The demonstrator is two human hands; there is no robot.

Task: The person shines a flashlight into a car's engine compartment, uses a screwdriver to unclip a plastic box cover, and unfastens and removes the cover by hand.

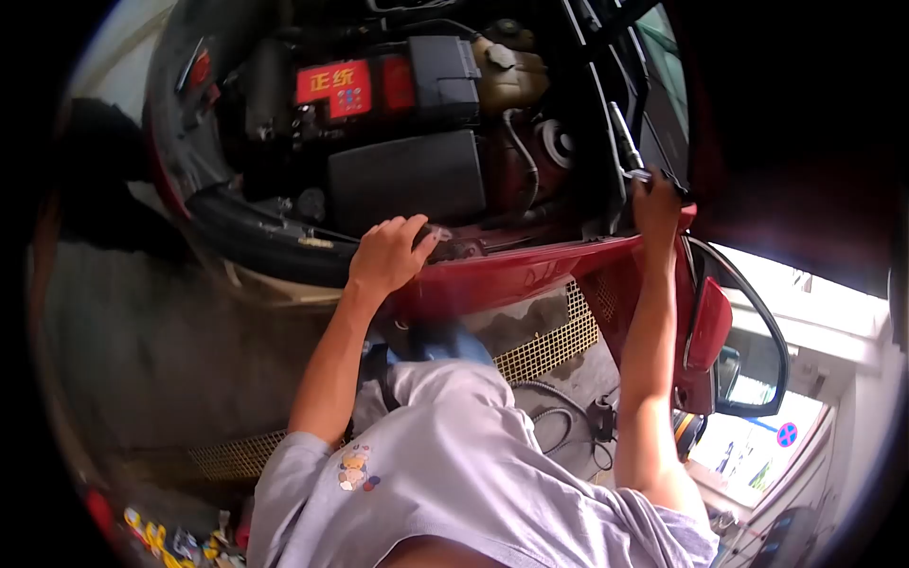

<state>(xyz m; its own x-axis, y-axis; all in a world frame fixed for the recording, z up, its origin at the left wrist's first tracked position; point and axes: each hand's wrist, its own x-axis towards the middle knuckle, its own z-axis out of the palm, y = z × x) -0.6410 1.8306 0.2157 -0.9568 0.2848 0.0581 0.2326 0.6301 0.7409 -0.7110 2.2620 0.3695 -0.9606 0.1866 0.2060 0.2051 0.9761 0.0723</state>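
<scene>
right hand [655, 204] curling narrow at silver rod's [625, 135] near end, grip unclear; rod slanting away, up-left; left hand [386, 254] lying farther off, touching red fender [530, 268], can't tell if holding anything.

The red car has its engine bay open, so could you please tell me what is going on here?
A person in a pale grey T-shirt stands beside the red car, reaching to its open engine bay. Their left hand rests at the fender edge. Their right hand is at the bay's rear corner, beside a slim silver rod; whether it grips the rod is unclear.
</scene>
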